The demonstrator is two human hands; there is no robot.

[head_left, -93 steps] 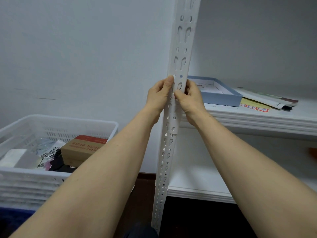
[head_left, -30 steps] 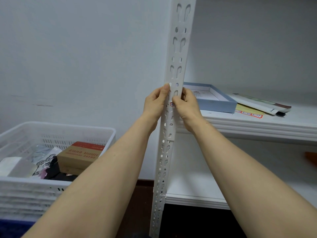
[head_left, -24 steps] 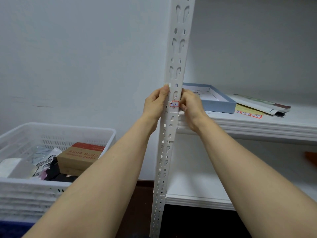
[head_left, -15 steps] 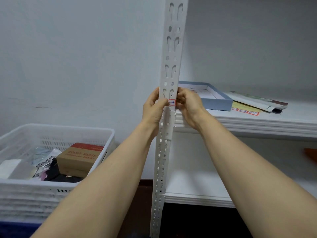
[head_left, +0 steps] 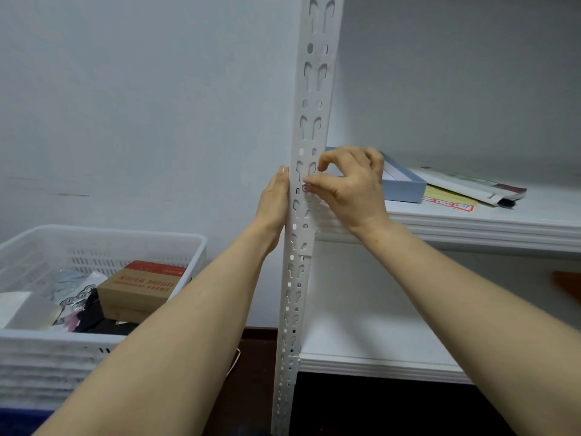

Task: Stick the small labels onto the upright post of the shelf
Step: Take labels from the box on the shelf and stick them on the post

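Your right hand (head_left: 352,187) presses its thumb tip on a small red-edged label (head_left: 304,188) that sits on the front face of the white slotted post (head_left: 309,127). Only a sliver of the label shows beside your thumb. The other fingers of that hand are curled loosely above the thumb, pinching nothing.

On the other side of the post from the label, your left hand (head_left: 274,201) lies flat against the post's outer edge, fingers straight and pointing up, bracing it rather than closing around it.

Behind your right hand a shallow blue box (head_left: 404,185) rests on the upper shelf (head_left: 487,228). Farther out along that shelf lie a yellow sheet of red-edged labels (head_left: 448,201) and, partly over it, a white packet (head_left: 471,187).

Below your hands the post runs down past a lower shelf (head_left: 371,350).

Out beyond your left forearm stands a white plastic basket (head_left: 103,240), holding a brown cardboard box (head_left: 141,291) and some loose packets.
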